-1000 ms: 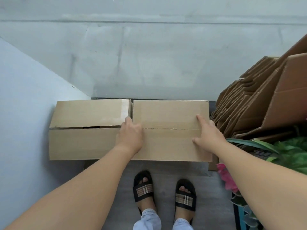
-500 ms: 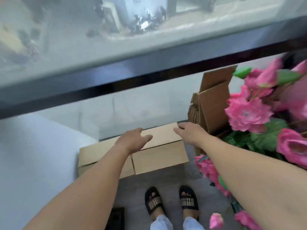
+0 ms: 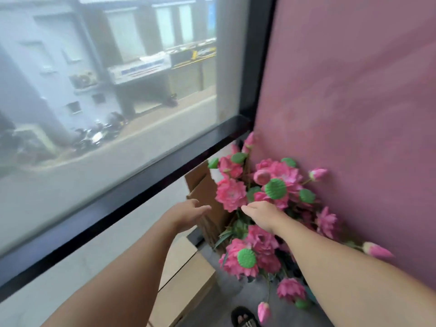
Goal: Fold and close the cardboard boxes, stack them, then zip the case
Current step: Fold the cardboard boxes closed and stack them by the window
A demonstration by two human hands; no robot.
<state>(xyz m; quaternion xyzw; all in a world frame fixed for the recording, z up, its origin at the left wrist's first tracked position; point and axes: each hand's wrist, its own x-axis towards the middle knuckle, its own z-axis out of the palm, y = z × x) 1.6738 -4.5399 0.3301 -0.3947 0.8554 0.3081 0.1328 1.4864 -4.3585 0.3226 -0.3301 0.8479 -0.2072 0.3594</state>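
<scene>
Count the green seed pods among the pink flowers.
7 that show clearly: two at the top left, one at the top right, a large middle one, its right neighbour, one low, one near the floor. More may be hidden.

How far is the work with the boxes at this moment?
Looks done: one closed box lies on the floor with its flaps shut. In hand: nothing; the left hand and right hand are open and reach toward the flat cardboard leaning beside the pink flowers. Left: folding that cardboard, stacking, and zipping the case, which is not in view.
</scene>
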